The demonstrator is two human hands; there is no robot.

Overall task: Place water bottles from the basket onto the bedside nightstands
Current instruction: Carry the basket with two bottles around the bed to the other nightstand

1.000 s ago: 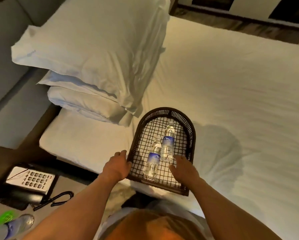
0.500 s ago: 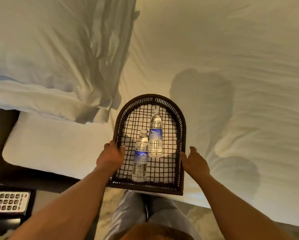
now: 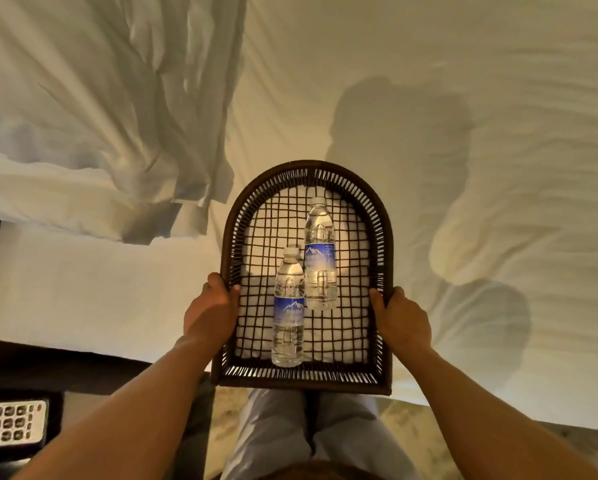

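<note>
I see a wide bed under a rumpled white sheet [image 3: 429,81], with a shadow cast across its right half. Stacked white pillows in creased cases [image 3: 93,109] lie at the upper left. At the lower left, a white keypad telephone [image 3: 8,424] sits on a dark surface. Pale patterned carpet [image 3: 415,441] shows along the bottom.

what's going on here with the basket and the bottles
A person grips a dark wicker basket by its two side rims, left hand on one, right hand on the other, over the edge of a white bed. Two water bottles lie flat inside, side by side, caps pointing away from the person. Neither has been taken out yet. A phone keypad shows at lower left, on a dark surface beside the bed.
</note>
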